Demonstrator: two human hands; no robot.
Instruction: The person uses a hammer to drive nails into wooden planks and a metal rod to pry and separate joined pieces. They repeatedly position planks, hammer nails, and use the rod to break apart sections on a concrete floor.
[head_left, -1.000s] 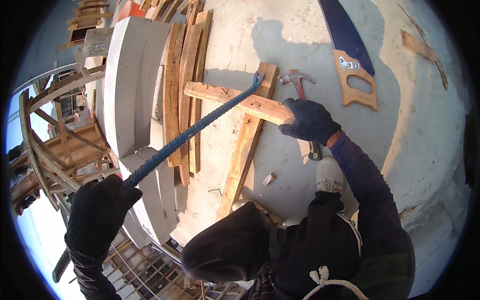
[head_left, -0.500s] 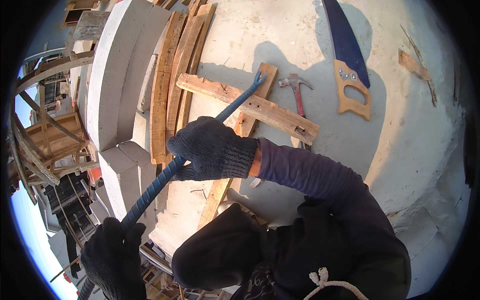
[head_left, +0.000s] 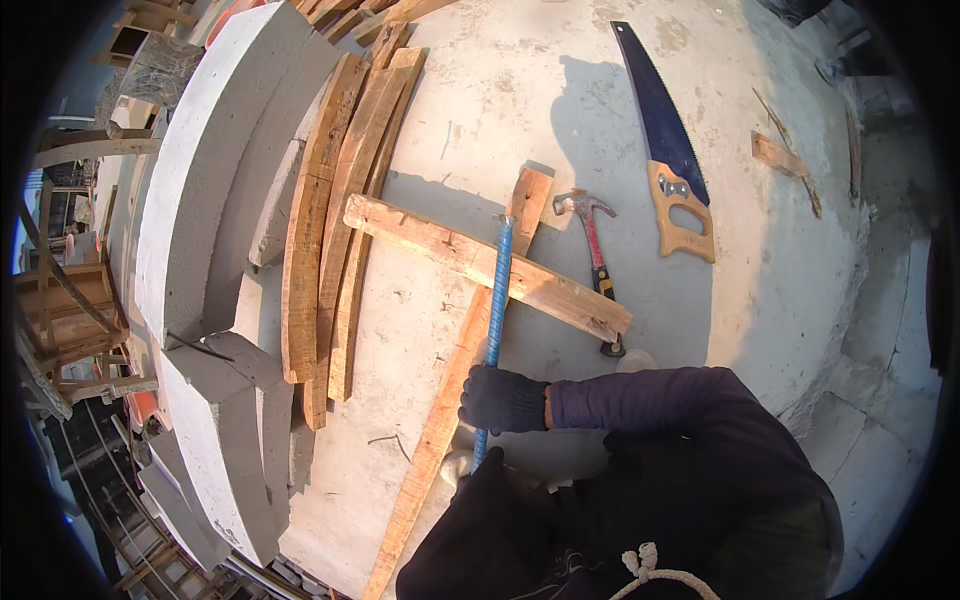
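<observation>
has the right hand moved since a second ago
Yes: the right hand has gone left and lower, judged against the hammer, from the end of the top plank to the bar.

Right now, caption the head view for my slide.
Right hand grips a blue ribbed bar over crossed boards; hammer and saw nearby.

Dark knit glove (head_left: 505, 399), purplish sleeve (head_left: 650, 397), white cord (head_left: 662, 574)

Bar (head_left: 497, 300) blue, spiral-ribbed; right hand (head_left: 505, 400) gloved dark charcoal; planks (head_left: 450, 252) orange-brown; hammer (head_left: 591, 243) red handle, black-yellow grip (grey head); saw (head_left: 665, 140) navy blade, tan handle; blocks (head_left: 225, 170) pale grey; rope (head_left: 660, 574) cream
</observation>
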